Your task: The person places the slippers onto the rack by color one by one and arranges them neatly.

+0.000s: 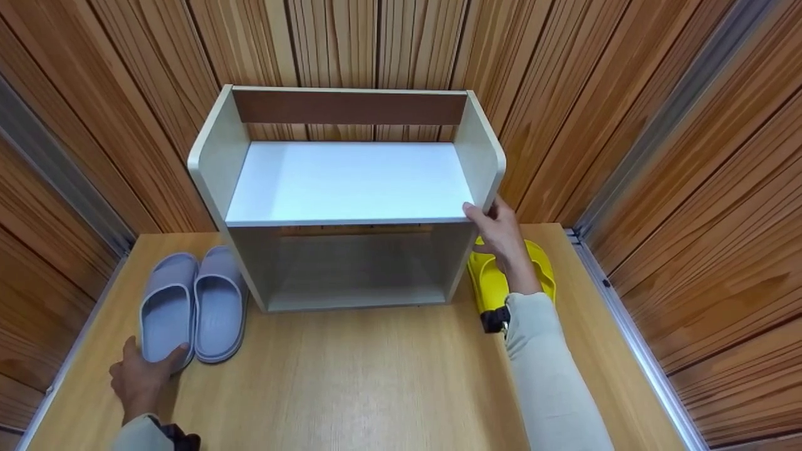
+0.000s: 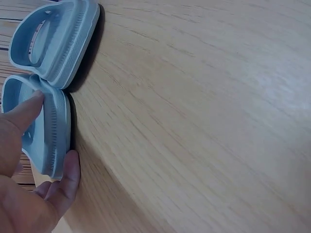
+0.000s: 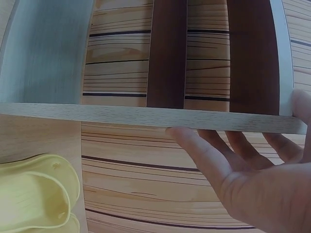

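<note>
A small two-tier shelf, with pale side panels and a brown back rail, stands against the wood-panelled wall. My right hand grips its right side panel, thumb at the front edge of the white upper board and fingers on the outer face. On the left lies a pair of grey slippers, side by side. My left hand holds the heel of the left grey slipper, thumb on one side and fingers on the other. The right grey slipper touches it, close to the shelf's left panel.
Yellow slippers lie right of the shelf, partly hidden by my right hand and forearm. Everything stands on a light wooden floor board. Wood-panelled walls close in both sides, with a metal rail along the right edge.
</note>
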`<state>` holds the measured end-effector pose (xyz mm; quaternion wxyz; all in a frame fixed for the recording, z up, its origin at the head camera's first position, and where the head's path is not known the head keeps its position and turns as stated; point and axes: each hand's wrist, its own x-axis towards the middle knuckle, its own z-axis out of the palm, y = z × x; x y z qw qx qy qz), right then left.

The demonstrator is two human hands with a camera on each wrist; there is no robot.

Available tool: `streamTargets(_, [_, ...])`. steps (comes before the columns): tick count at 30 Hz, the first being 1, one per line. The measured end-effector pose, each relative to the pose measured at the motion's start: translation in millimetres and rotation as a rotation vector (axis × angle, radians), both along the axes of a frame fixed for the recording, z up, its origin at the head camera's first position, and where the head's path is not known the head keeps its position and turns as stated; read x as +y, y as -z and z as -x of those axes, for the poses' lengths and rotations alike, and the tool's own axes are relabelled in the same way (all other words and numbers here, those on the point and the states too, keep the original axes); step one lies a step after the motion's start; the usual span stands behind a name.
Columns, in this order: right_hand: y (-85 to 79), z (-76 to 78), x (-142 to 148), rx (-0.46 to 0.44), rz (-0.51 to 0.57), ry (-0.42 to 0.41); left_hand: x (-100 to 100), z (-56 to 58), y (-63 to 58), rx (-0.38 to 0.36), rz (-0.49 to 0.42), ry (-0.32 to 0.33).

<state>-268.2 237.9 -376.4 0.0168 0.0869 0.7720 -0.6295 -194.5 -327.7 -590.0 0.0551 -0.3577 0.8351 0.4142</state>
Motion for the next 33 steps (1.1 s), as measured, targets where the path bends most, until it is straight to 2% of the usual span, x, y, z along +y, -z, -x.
streamTargets(3, [0.8,0.4,0,0.004,0.000,0.003,-1,-1.2,-0.5,0.002,0.002,0.002])
streamTargets(8, [2.4,-0.3,0,0.026,0.001,-0.010,0,-6.2,-1.2,0.057,0.019,0.017])
streamTargets(15, [3.2,-1.2,-1,0.036,0.013,-0.017,0,-4.7,-5.1,0.030,-0.059,-0.053])
streamTargets(20, [3.7,-0.5,1,0.029,0.006,-0.011,-3,-5.9,-10.0,0.021,-0.093,-0.063])
streamTargets(29, [4.8,0.3,2,0.027,-0.001,0.001,-2,-4.7,-14.9,-0.007,-0.192,-0.140])
streamTargets(33, [4.0,0.3,1,0.023,0.003,0.003,-6,-4.8,-15.4,0.003,-0.237,-0.173])
